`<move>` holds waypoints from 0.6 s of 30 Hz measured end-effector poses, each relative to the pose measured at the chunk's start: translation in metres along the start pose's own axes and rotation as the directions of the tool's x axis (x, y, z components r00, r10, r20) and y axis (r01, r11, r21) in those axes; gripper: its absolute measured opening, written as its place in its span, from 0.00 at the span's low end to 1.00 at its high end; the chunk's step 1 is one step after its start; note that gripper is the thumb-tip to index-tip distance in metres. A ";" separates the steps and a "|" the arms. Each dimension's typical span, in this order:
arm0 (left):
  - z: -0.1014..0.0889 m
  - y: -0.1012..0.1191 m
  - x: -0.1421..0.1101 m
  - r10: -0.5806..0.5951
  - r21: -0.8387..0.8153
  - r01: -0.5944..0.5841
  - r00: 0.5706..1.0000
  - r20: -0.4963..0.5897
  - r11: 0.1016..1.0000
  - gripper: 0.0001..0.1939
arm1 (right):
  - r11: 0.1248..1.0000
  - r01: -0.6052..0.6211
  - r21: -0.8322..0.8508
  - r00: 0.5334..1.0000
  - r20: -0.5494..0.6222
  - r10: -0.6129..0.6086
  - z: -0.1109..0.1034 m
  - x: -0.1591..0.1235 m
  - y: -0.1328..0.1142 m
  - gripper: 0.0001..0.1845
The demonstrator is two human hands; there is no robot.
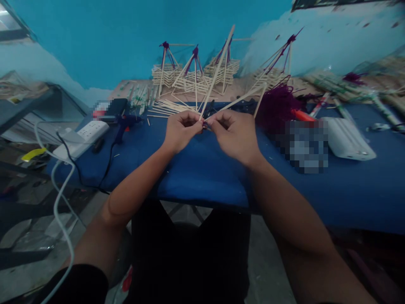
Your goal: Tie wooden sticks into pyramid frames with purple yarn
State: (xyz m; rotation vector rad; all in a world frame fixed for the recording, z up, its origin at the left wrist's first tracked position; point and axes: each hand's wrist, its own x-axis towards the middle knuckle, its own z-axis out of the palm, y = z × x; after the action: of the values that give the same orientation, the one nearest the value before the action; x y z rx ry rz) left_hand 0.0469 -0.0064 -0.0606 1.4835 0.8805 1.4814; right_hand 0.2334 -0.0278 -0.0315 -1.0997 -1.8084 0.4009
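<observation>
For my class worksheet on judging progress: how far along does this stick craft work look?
Done: four stick baskets with purple-tied tops stand at the table's back edge. In hand: the left hand and right hand pinch several long sticks together at one end, where purple thread shows at the grip. Left: loose sticks and a heap of purple yarn lie unused on the blue table.

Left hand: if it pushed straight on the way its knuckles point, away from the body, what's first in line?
Likely the loose sticks on the blue table beyond the left hand; depth is unclear.
</observation>
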 end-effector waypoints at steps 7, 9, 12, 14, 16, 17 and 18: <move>-0.002 -0.004 0.002 -0.034 -0.094 0.034 0.999 0.003 0.995 0.05 | 0.993 0.061 -0.103 0.996 -0.061 -0.067 -0.001 0.000 0.005 0.11; -0.003 -0.006 0.004 -0.023 -0.122 0.024 1.000 0.009 0.992 0.05 | 0.988 0.069 -0.142 0.992 -0.092 -0.082 -0.001 0.000 0.007 0.11; -0.004 -0.009 0.005 0.011 -0.152 -0.008 1.000 0.019 0.988 0.08 | 0.980 0.107 -0.171 0.982 -0.136 -0.131 0.000 0.001 0.009 0.08; -0.005 -0.011 0.006 0.021 -0.148 -0.017 0.999 0.030 0.989 0.09 | 0.974 0.164 -0.158 0.972 -0.140 -0.187 0.000 0.001 0.008 0.06; -0.006 -0.012 0.006 0.038 -0.131 -0.031 0.998 0.048 0.991 0.11 | 0.963 0.231 -0.137 0.960 -0.127 -0.249 0.000 0.001 0.007 0.06; -0.006 -0.013 0.006 0.053 -0.121 -0.045 0.997 0.058 0.992 0.12 | 0.957 0.260 -0.128 0.954 -0.117 -0.275 0.000 0.001 0.006 0.08; -0.007 -0.014 0.006 0.066 -0.110 -0.059 0.996 0.066 0.992 0.14 | 0.952 0.283 -0.120 0.950 -0.105 -0.295 0.000 0.001 0.006 0.10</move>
State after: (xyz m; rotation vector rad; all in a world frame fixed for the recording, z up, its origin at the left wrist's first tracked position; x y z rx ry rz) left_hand 0.0413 0.0051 -0.0712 1.4855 0.7073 1.4900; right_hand 0.2362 -0.0235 -0.0353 -0.8883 -1.8620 0.0636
